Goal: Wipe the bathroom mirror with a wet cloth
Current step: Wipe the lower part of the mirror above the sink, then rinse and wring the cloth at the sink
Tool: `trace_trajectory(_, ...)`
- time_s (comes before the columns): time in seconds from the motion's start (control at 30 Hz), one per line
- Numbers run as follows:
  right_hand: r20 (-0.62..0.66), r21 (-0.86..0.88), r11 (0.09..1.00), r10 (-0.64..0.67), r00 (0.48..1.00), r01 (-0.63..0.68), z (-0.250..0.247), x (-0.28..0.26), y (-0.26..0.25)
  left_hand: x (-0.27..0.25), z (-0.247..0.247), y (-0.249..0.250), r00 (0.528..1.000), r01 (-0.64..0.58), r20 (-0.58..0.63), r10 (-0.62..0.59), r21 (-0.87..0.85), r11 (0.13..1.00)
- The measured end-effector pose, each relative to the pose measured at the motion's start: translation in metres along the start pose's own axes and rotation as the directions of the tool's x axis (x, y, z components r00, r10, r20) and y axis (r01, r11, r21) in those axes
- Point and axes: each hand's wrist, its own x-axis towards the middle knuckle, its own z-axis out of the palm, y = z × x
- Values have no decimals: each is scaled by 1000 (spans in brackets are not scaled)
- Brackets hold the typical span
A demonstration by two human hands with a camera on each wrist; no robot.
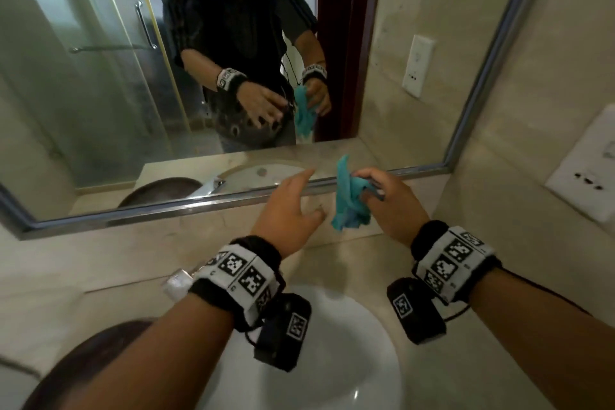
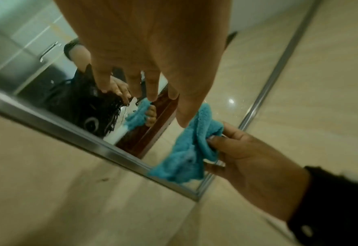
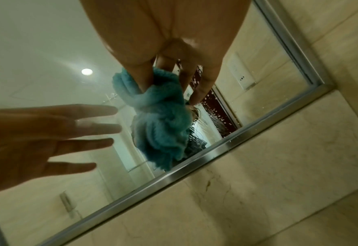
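Observation:
A crumpled teal cloth (image 1: 347,200) hangs from my right hand (image 1: 382,196), which pinches its top between thumb and fingers in front of the mirror's lower edge. The wall mirror (image 1: 100,93) has a metal frame (image 1: 199,205) and shows water droplets near the bottom right in the right wrist view. My left hand (image 1: 289,206) hovers just left of the cloth, fingers spread and holding nothing. In the left wrist view the cloth (image 2: 189,146) dangles below my left hand's fingertips (image 2: 152,98). The right wrist view shows the cloth (image 3: 161,119) under my right thumb.
A white basin (image 1: 332,359) lies below my wrists, set in a beige stone counter (image 1: 499,359). A chrome tap (image 1: 178,283) sits behind my left wrist. A wall socket plate (image 1: 585,173) is on the right wall. A dark round object (image 1: 83,359) is at lower left.

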Motion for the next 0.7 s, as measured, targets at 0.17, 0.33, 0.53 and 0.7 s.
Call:
trace_trajectory(0.17, 86, 19, 998, -59, 995, 58, 12, -32, -17, -20, 0, 11, 986, 138, 144, -85, -423, 896)
trace_trajectory(0.33, 61, 37, 998, -46, 997, 43, 15, -53, -28, -34, -6, 6, 990, 54, 139, 6, -424, 904)
trace_trajectory(0.53, -60, -93, 995, 25, 998, -31, 1, -58, -30, -45, -14, -1, 992, 60, 124, -12, -390, 919)
trace_trajectory(0.7, -245, -92, 976, 170, 955, -197, -24, -50, -10, -44, -20, -8, 986, 155, 129, -110, -421, 894)
